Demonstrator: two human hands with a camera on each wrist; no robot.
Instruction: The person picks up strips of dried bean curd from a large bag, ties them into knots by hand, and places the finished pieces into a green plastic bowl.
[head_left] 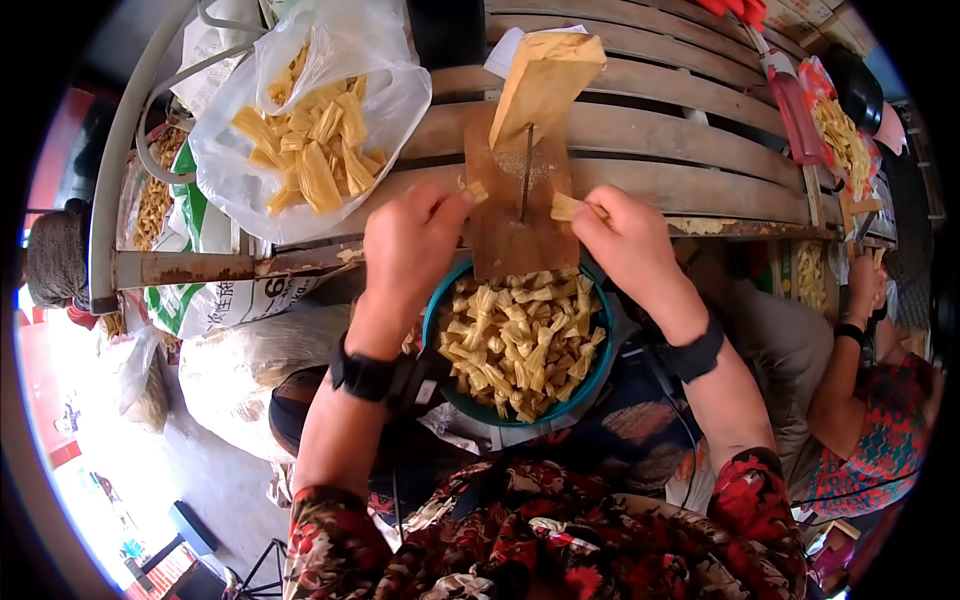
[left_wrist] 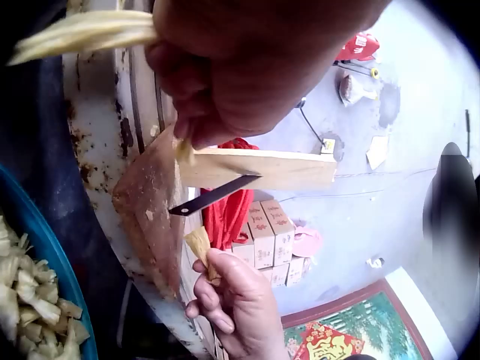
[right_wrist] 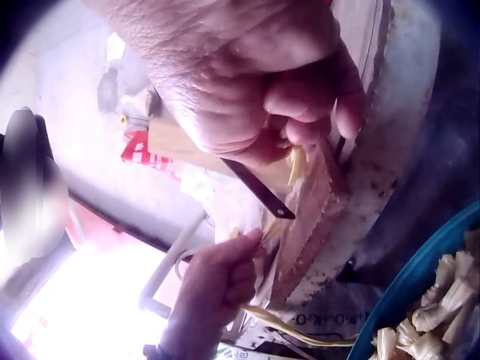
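An upright blade (head_left: 527,175) stands on a brown board (head_left: 490,235), with a wooden block (head_left: 545,80) at its top. On the blade's left, my left hand (head_left: 412,235) pinches a yellowish strip piece (head_left: 477,191); in the left wrist view a longer strip (left_wrist: 82,36) also sticks out from that hand. My right hand (head_left: 628,240) pinches another short piece (head_left: 566,207) on the blade's right. Neither piece touches the blade in the head view. Below the board, a teal basin (head_left: 433,325) holds many knotted yellowish pieces (head_left: 520,340).
A plastic bag (head_left: 225,165) of flat yellowish strips (head_left: 318,175) lies on the slatted table (head_left: 650,95) at the left. Large filled bags (head_left: 245,375) stand below it. Another person (head_left: 875,420) sits at the right, near a red bag of strips (head_left: 840,135).
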